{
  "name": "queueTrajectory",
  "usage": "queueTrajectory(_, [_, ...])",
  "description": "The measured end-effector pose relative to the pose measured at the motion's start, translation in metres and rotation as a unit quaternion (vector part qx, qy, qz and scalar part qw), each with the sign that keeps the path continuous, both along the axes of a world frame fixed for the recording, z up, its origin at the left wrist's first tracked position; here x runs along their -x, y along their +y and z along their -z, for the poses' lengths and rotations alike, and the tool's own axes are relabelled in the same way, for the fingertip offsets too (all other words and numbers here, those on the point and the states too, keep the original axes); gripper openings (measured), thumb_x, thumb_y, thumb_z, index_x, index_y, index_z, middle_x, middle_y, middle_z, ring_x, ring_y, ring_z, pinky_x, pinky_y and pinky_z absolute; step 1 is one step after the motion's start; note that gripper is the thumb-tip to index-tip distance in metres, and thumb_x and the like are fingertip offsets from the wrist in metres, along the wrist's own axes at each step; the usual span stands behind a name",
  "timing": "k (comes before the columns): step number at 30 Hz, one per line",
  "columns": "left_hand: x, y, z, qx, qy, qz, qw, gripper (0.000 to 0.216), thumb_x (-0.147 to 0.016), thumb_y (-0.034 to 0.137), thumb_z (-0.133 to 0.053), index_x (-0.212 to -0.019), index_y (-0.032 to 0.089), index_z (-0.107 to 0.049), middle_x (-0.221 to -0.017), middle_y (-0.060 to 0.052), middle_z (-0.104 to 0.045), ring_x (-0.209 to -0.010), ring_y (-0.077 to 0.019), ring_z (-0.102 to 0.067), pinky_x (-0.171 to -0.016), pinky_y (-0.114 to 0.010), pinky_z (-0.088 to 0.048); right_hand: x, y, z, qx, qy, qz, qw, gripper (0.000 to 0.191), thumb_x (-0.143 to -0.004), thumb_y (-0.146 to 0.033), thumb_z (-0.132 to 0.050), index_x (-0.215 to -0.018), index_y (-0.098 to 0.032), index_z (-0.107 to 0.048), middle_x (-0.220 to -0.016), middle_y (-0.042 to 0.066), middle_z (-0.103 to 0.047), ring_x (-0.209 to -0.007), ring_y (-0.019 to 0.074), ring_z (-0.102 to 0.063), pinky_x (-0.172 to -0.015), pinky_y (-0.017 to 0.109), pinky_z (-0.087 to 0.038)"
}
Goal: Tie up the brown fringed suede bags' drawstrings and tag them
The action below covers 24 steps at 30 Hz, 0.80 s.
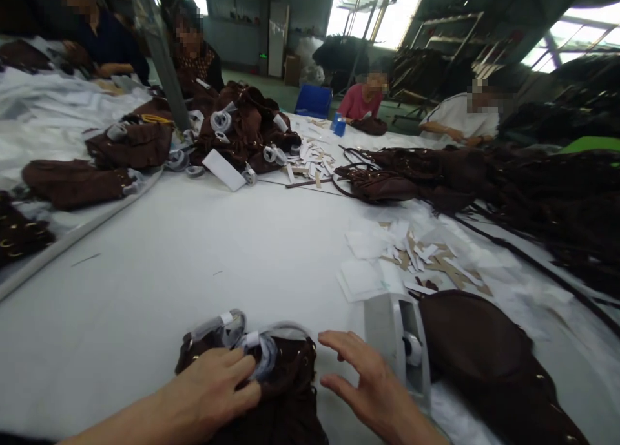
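A dark brown suede bag [285, 387] lies at the table's near edge, its handles wrapped in clear plastic and white tape [252, 338]. My left hand [213, 387] rests on the bag, fingers curled over the wrapped handle. My right hand [368, 383] hovers just right of the bag with fingers spread and nothing in it. A white tape dispenser [400, 341] stands right beside that hand. A second brown bag [479, 354] lies to the right of the dispenser.
Paper scraps and white sheets [411, 258] litter the white table [194, 251]. Piles of brown bags sit at the far middle [242, 132], left [72, 180] and right [533, 193]. Several people sit round the far side.
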<state>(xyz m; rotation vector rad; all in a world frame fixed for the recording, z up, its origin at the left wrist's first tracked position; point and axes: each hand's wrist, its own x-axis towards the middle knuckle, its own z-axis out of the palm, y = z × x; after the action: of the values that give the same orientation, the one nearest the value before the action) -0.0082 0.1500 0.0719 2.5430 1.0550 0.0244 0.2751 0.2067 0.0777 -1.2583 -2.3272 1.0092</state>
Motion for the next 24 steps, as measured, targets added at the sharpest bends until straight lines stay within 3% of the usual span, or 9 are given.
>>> queueTrajectory(4, [0.013, 0.016, 0.003, 0.060, -0.005, 0.020, 0.998, 0.011, -0.088, 0.032, -0.045, -0.091, 0.025, -0.053, -0.094, -0.003, -0.061, -0.079, -0.0213, -0.055, -0.062, -0.033, -0.031, 0.027, 0.019, 0.003, 0.078, -0.014, -0.105, 0.991, 0.034, -0.076, -0.025, -0.062, -0.109, -0.030, -0.061, -0.101, 0.001, -0.067, -0.087, 0.0192, -0.061, -0.077, 0.030, -0.049])
queueTrajectory(10, [0.056, 0.052, 0.004, 0.203, 0.007, -0.069, 0.977, 0.034, -0.075, 0.057, -0.058, -0.077, 0.022, -0.059, -0.071, -0.002, -0.062, -0.068, -0.0224, -0.060, -0.054, -0.030, -0.032, 0.051, 0.036, 0.008, 0.117, -0.044, -0.167, 0.978, 0.009, -0.072, -0.021, -0.064, -0.079, -0.027, -0.066, -0.069, -0.004, -0.065, -0.060, 0.0138, -0.058, -0.052, 0.020, -0.040])
queueTrajectory(14, [0.070, 0.058, 0.012, 0.198, -0.001, -0.035, 0.980, 0.033, -0.082, 0.054, -0.050, -0.075, 0.023, -0.058, -0.062, 0.000, -0.060, -0.056, -0.0196, -0.057, -0.049, -0.029, -0.026, 0.055, 0.037, -0.003, 0.157, -0.057, -0.171, 0.971, 0.008, -0.075, -0.019, -0.061, -0.076, -0.027, -0.065, -0.055, -0.007, -0.058, -0.047, 0.0099, -0.050, -0.042, 0.018, -0.030])
queueTrajectory(16, [0.072, 0.056, 0.019, 0.181, 0.001, -0.048, 0.982, 0.036, -0.084, 0.056, -0.045, -0.075, 0.024, -0.057, -0.056, 0.001, -0.056, -0.050, -0.0182, -0.054, -0.047, -0.029, -0.023, 0.053, 0.037, -0.004, 0.157, -0.074, -0.163, 0.971, 0.007, -0.078, -0.023, -0.061, -0.074, -0.026, -0.065, -0.051, -0.007, -0.055, -0.044, 0.0088, -0.046, -0.041, 0.018, -0.026])
queueTrajectory(20, [0.080, 0.048, 0.037, 0.155, -0.022, -0.096, 0.983, 0.043, -0.086, 0.058, -0.037, -0.070, 0.022, -0.054, -0.051, 0.002, -0.051, -0.047, -0.0163, -0.051, -0.048, -0.028, -0.024, 0.043, 0.037, 0.008, 0.116, -0.114, -0.149, 0.975, 0.029, -0.087, -0.039, -0.049, -0.066, -0.026, -0.063, -0.046, -0.006, -0.051, -0.040, 0.0083, -0.039, -0.041, 0.020, -0.023])
queueTrajectory(24, [0.091, 0.043, 0.060, 0.142, -0.041, -0.099, 0.984, 0.043, -0.090, 0.054, -0.031, -0.070, 0.021, -0.051, -0.056, 0.001, -0.053, -0.053, -0.0154, -0.053, -0.052, -0.027, -0.028, 0.040, 0.039, 0.024, 0.068, -0.150, -0.155, 0.974, 0.033, -0.091, -0.042, -0.041, -0.073, -0.028, -0.064, -0.052, -0.006, -0.059, -0.044, 0.0098, -0.049, -0.045, 0.021, -0.027])
